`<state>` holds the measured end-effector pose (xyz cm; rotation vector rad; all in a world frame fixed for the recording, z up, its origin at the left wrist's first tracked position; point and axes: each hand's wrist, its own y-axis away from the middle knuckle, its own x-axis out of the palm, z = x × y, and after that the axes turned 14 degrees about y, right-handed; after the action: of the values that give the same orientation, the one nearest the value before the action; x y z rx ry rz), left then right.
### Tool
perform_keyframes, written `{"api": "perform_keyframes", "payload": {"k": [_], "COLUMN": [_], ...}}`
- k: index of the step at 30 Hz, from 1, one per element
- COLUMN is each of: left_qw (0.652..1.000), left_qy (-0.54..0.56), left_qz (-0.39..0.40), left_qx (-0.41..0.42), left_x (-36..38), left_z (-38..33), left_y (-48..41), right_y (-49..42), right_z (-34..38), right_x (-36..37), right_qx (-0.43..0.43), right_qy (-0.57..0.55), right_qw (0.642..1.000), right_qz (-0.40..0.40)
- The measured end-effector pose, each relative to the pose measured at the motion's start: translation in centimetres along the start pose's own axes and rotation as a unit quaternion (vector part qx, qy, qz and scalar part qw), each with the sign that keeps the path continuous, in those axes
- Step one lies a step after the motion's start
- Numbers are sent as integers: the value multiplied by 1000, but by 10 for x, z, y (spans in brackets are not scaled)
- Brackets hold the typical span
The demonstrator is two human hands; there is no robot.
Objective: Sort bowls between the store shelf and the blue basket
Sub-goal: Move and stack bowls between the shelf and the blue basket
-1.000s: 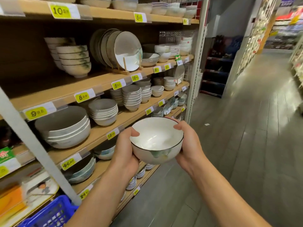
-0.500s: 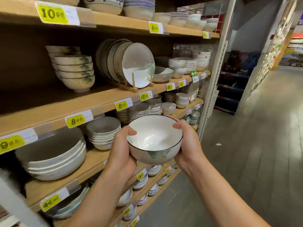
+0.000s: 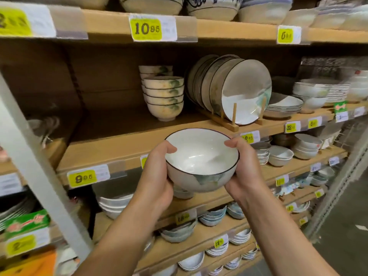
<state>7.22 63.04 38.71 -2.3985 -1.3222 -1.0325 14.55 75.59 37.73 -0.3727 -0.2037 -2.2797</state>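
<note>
You are gripping the white bowl (image 3: 201, 154) with both hands. The grip of your left hand (image 3: 157, 176) is curling round the bowl's left wall, thumb hooking over the dark rim. The grip of your right hand (image 3: 245, 172) is clasping the right wall the same way. The bowl is hanging upright in the air in front of the store shelf (image 3: 111, 150), touching only your hands. Above the bowl and slightly left, a stack of green-marked bowls (image 3: 164, 96) is standing on the shelf. Above the bowl to the right, plates (image 3: 245, 88) are leaning on edge in a wooden rack (image 3: 235, 118). Below and left of the bowl, a yellow 9.95 price tag (image 3: 83, 177) is sitting on the shelf edge.
</note>
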Motion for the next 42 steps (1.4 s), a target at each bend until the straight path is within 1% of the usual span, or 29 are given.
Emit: {"api": "perform_keyframes", "payload": {"k": [5,7,10,14,17,19,20,22,23,24,26,28,30,31,33,35,37,38,40,42], "left_qw": [998,997,998,998,999,1000,999,997,994,992,987,984,984,986,989,996,999,998,998,999], "left_qy": [-10,-18,-31,-37,-36,-25,-17,9,25,35,31,14,14,21,27,-4,-41,-44,-36,-28], "left_qz": [-18,-18,-3,40,25,1,-14,-43,-53,-62,-74,-74,-61,-52,-32,-2,33,42,42,16], "left_qx": [65,72,48,-23,-9,18,35,71,88,104,137,161,164,158,139,86,10,-11,-8,14], "left_x": [-1,2,4,13,22,28,31,34,35,37,42,47,47,45,40,36,37,38,38,38], "left_z": [-16,-23,-33,-46,-44,-38,-35,-29,-26,-24,-17,-7,0,-1,-15,-35,-48,-51,-51,-48], "left_y": [-29,-39,-55,-76,-92,-103,-107,-114,-117,-119,-124,-128,-129,-128,-125,-125,-126,-127,-132,-138], "right_y": [-52,-76,-110,-154,-179,-188,-191,-193,-191,-187,-170,-166,-177,-183,-197,-207,-210,-211,-214,-217], "right_z": [5,10,20,38,44,46,46,39,33,24,11,1,4,11,24,31,39,42,48,48], "right_x": [15,17,22,25,26,29,30,28,24,20,18,22,26,27,28,27,29,30,34,41], "right_qx": [23,29,47,100,127,117,106,61,19,-27,-91,-110,-99,-77,-2,73,120,133,141,125], "right_qy": [-7,-3,14,42,64,76,74,44,43,56,91,108,81,52,-17,-48,-28,-20,-7,-6], "right_qw": [995,990,977,945,926,926,937,966,976,980,968,962,971,976,977,962,938,931,932,949], "right_qz": [100,139,207,307,349,351,326,248,211,192,214,224,203,198,211,258,324,339,335,291]}}
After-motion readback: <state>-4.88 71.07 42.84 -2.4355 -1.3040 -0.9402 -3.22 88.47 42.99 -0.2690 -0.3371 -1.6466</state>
